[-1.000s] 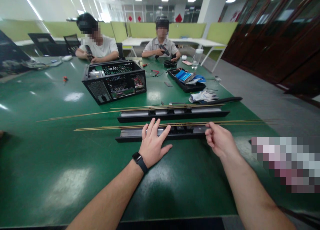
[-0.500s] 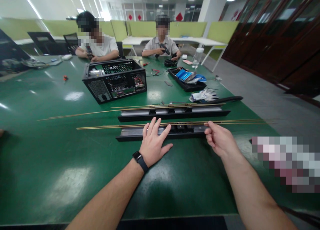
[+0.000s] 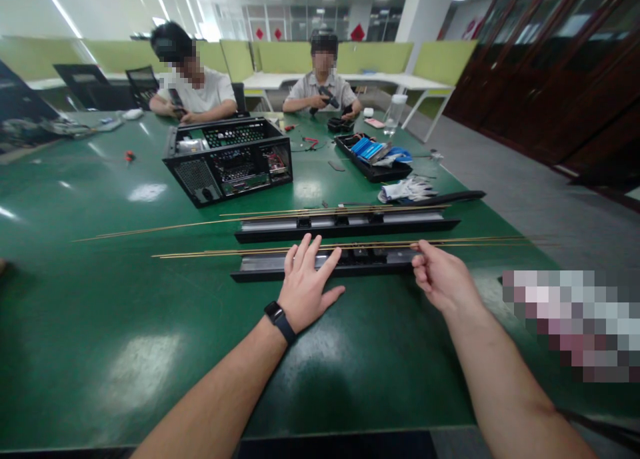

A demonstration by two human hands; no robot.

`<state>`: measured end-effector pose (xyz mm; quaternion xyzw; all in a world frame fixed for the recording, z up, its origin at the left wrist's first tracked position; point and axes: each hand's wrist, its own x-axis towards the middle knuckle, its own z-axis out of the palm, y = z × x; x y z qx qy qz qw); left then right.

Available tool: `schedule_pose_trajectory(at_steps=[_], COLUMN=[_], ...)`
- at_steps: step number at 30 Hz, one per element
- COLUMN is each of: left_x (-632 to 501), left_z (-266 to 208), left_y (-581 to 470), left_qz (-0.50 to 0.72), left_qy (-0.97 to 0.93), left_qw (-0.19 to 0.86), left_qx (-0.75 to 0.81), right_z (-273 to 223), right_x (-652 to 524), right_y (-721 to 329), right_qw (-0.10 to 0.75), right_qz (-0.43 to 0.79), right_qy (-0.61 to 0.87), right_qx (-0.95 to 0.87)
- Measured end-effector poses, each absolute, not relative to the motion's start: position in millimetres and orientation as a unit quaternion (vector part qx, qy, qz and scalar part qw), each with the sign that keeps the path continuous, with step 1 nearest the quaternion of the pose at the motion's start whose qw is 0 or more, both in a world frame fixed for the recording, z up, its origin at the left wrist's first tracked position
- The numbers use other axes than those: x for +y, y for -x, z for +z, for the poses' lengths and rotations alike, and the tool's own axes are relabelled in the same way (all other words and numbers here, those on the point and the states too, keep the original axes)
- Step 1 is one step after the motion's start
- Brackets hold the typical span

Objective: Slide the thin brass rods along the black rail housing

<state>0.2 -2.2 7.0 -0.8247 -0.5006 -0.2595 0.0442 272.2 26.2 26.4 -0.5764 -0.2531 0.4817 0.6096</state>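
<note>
Two long black channels with grey insides lie on the green table, one behind the other. Along the nearer channel [image 3: 265, 264] run several thin brass-coloured rods [image 3: 220, 252], reaching past both of its ends. My left hand [image 3: 307, 282], a dark watch on the wrist, rests with fingers spread over the rods and the channel's middle. At the channel's right part, my right hand [image 3: 440, 272] pinches a rod between thumb and forefinger. More thin rods [image 3: 190, 226] lie across the farther channel [image 3: 345, 230].
A black computer case [image 3: 230, 159] with an exposed side stands at the back left. Behind the channels lie white work gloves [image 3: 407, 189] and a black tray [image 3: 385, 172] holding blue items. A water bottle [image 3: 395, 114] stands farther back. Two people sit across the table.
My right hand has shifted very slightly to the right. The left hand, the rods and the channels look almost unchanged.
</note>
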Motion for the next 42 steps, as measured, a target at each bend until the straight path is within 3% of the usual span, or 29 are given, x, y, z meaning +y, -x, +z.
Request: schedule_pose_trajectory(at_steps=[42], left_x=[-2.4], left_z=[7.8], left_y=[0.0], left_qz=[-0.259], left_qy=[0.825], left_qw=[0.043], left_qx=[-0.501], right_z=[24.8], right_x=[28.9], right_y=[-277.5], right_qw=[0.627], right_qz=[0.451], right_qy=[0.59], right_qx=[-0.234])
